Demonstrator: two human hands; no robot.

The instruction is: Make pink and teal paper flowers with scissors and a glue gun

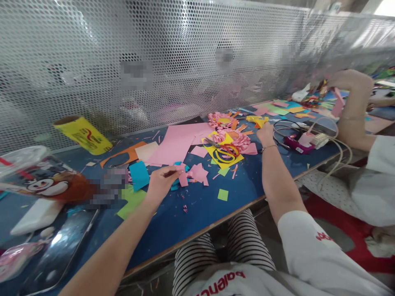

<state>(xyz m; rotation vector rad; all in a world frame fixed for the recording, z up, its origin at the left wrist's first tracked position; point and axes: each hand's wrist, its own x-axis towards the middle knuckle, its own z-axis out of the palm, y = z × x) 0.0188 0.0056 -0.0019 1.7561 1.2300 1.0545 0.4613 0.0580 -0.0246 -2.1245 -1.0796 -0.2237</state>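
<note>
My left hand (162, 181) is closed in a pinch on a small pink paper piece (183, 176), beside a pile of cut pink pieces (199, 174) with bits of blue paper under them. Farther back, my right hand (266, 134) is closed round the handle of a yellow glue gun (256, 120). Between the hands lie scissors (226, 151) with red and yellow handles, resting on a yellow paper sheet (220, 163). Behind the scissors are ruffled pink paper flowers (221, 120). A pink sheet (174, 142) lies behind my left hand.
A yellow tube (83, 135) leans near the perforated metal screen (173, 53). At left are a drink cup (46, 176) and a phone (63, 250). A purple power adapter (298, 144) with cables is at right, near another person's arm (353, 107). A green square (223, 195) lies near the table edge.
</note>
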